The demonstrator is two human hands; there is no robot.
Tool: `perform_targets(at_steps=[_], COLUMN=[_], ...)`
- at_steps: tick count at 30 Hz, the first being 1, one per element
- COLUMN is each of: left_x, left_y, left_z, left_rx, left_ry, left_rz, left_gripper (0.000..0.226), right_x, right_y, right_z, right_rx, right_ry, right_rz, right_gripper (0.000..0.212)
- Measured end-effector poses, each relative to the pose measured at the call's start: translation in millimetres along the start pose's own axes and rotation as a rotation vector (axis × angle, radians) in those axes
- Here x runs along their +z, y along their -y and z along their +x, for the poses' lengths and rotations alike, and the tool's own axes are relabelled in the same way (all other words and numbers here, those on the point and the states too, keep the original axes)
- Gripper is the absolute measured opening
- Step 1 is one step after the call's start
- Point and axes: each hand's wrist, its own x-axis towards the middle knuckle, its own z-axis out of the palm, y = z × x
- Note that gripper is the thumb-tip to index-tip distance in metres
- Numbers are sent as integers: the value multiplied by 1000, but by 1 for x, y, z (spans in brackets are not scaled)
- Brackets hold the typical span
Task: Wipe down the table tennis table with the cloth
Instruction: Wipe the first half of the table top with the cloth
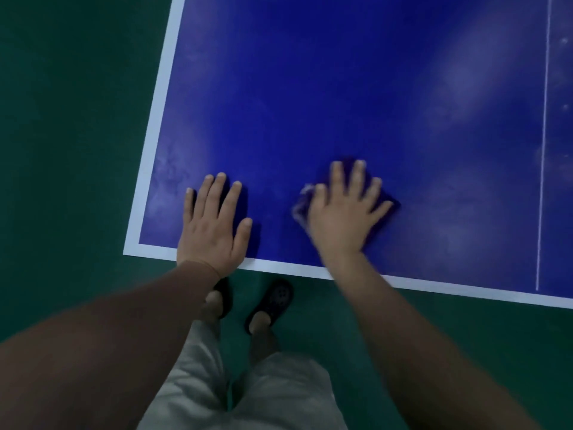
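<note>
The blue table tennis table [341,88] fills the upper right, with a white border along its left and near edges. My right hand [344,212] presses flat, fingers spread, on a dark blue cloth [387,201] near the table's front edge; the cloth is mostly hidden under the hand and blurred, with a pale frayed edge showing on its left. My left hand [214,221] rests flat on the bare table near the front left corner, fingers straight, holding nothing.
A thin white centre line [544,135] runs along the table at the right. Pale smudges and dusty patches mark the surface. Green floor [62,135] surrounds the table. My feet in dark sandals [273,302] stand just below the near edge.
</note>
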Motion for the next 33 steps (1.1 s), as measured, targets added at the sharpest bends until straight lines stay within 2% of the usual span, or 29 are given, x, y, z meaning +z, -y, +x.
perform_targets(at_steps=[2, 4, 7, 9, 11, 14, 15, 17, 19, 21, 24, 26, 29, 31, 33], left_x=[-1, -1, -2, -2, -2, -3, -3, -2, 0, 2, 3, 3, 3, 1, 1], left_y=[0, 1, 0, 0, 1, 1, 1, 1, 2, 3, 4, 4, 4, 2, 0], left_z=[1, 1, 2, 2, 1, 1, 1, 0, 0, 0, 1, 1, 2, 2, 3], left_rx=[-6, -12, -7, -2, 4, 55, 75, 118, 149, 175, 207, 222, 223, 203, 179], left_ry=[-8, 7, 44, 66, 71, 88, 81, 66, 66, 78, 88, 81, 96, 100, 94], left_rz=[-31, -40, -10, 17, 37, 33, 29, 30, 36, 59, 94, 105, 105, 100, 90], left_gripper=[67, 68, 68, 68, 67, 66, 66, 64, 62, 60, 57, 56, 58, 60, 61], right_x=[12, 18, 9, -2, -13, -9, -4, 9, 16, 13, -6, -15, -11, -2, 5], right_y=[44, 47, -11, -60, -81, -40, -19, 10, 4, -29, -81, -91, -51, -17, -10], right_z=[-35, -72, -84, -64, -25, 14, 11, -19, -65, -90, -72, -37, 6, -1, -39], right_rx=[-252, -476, -577, -503, -290, 38, 54, -113, -341, -433, -354, -162, 146, 96, -109], right_ry=[-7, 35, 57, 68, 91, 27, 15, -19, 0, 30, 70, 99, 57, 33, 15], right_rz=[0, 8, -17, -81, -83, 17, 21, -9, -51, -60, -105, -80, 49, 46, 10], right_gripper=[58, 55, 52, 53, 57, 61, 61, 57, 53, 52, 53, 56, 60, 59, 55])
